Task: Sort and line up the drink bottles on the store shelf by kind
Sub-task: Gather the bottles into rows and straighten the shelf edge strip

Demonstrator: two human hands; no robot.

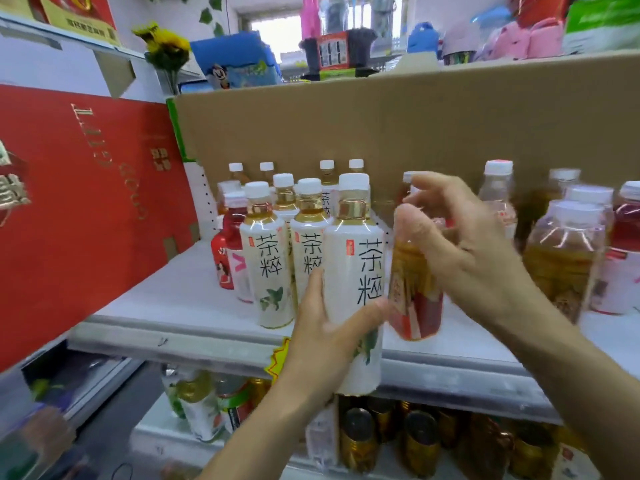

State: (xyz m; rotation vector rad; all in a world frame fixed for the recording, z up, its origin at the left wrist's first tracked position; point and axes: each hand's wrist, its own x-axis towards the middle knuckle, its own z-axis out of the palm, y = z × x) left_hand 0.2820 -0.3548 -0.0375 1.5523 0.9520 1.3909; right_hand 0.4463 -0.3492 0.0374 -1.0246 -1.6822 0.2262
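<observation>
My left hand [325,337] grips a white-labelled tea bottle [353,271] with black characters, held in front of the white shelf [180,306]. My right hand [460,247] grips a bottle of amber drink with a red and gold label [414,299] from above, tilted, right beside the white one. Behind them stand several more white-labelled tea bottles [268,261] in rows. Red drink bottles [230,251] stand at their left. More amber and red bottles [561,261] are grouped at the right.
A cardboard sheet [398,126] backs the shelf and a big red box [86,209] walls off its left side. The lower shelf holds gold-capped bottles [419,441] and other drinks. Toys and goods sit on top.
</observation>
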